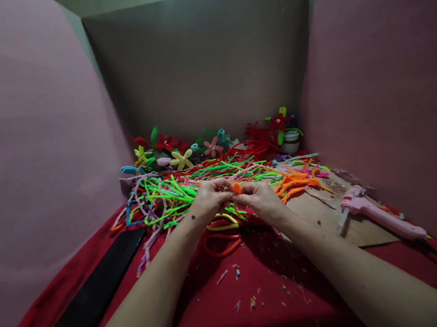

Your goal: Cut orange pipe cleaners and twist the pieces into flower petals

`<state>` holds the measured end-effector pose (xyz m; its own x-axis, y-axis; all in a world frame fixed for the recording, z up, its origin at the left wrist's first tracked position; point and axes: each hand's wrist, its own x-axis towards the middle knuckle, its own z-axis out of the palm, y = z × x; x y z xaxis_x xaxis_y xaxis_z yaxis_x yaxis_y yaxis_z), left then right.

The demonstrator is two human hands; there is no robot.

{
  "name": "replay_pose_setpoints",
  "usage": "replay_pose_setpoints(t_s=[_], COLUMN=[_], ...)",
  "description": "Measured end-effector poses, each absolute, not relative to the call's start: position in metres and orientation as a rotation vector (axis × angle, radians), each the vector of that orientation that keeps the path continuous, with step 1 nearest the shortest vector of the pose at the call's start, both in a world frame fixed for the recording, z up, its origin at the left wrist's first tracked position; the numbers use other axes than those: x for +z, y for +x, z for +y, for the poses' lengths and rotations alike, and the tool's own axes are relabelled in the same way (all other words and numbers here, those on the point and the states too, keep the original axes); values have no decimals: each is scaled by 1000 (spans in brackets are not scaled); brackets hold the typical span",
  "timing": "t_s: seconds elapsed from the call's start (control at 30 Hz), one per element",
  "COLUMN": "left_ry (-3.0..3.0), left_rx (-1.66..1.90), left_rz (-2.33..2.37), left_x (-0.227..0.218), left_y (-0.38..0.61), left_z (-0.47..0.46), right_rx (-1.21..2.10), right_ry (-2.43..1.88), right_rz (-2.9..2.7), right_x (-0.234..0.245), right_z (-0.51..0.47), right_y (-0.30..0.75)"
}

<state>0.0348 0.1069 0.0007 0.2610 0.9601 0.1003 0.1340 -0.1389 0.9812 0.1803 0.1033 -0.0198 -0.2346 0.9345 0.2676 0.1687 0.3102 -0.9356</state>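
An orange pipe cleaner [236, 188], bent into a small loop at its top, is pinched between both hands above the middle of the table. From the left, my left hand [211, 198] closes thumb and fingers on it. My right hand [260, 198] grips it from the other side, fingertips almost touching the left ones. A loose orange end hangs below the fingers. Under the hands lie scissors with yellow and red handles [223, 251]; their blades are hidden. Behind the hands spreads a heap of green pipe cleaners [169, 195], with orange pipe cleaners [296, 183] to the right.
A pink glue gun [382, 216] rests on cardboard [316, 212] at the right, its cord trailing off. A black flat slab [100, 282] lies at left. Pipe-cleaner flowers [181, 160] and a white pot [289, 142] stand at the back. Scraps dot the red cloth [218, 300].
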Motion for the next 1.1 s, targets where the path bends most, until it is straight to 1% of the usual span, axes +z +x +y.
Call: replay_pose_setpoints(t_s=[0.07,0.13,0.27,0.43,0.5,0.6,0.7,0.8,0.93,1.0,1.1], left_ry=[1456,1425,1486,1604,1764,2237,2555,2499,2143,2077,2191], left_rx=[997,976,989,997,1013,1022,954,953,998,869,676], left_rz=[987,932,991,1106,1213,1340,1346,1323,1279,1224,1220], left_x=[1,3,7,8,7,6,7,9,11,12,11], left_y=[33,32,34,37,37,37,36,36,32,29,25], left_z=[107,106,102,101,102,103,103,102,103,105,106], right_rx=[1053,1013,912,1096,1171,1232,1238,1309,1328,1342,1377], right_ry=[-1011,-1038,-1079,-1049,-996,-1001,-1051,-999,-926,-892,-870], right_rz=[-1624,-1651,-1722,-1687,-1672,-1649,-1626,-1568,-1474,-1429,-1376], right_x=[-20,-22,-27,-24,-23,-24,-26,-25,-19,-15,-16], right_z=[103,103,104,101,100,99,99,98,97,98,101], right_y=[180,179,177,177,176,173,171,171,177,179,180])
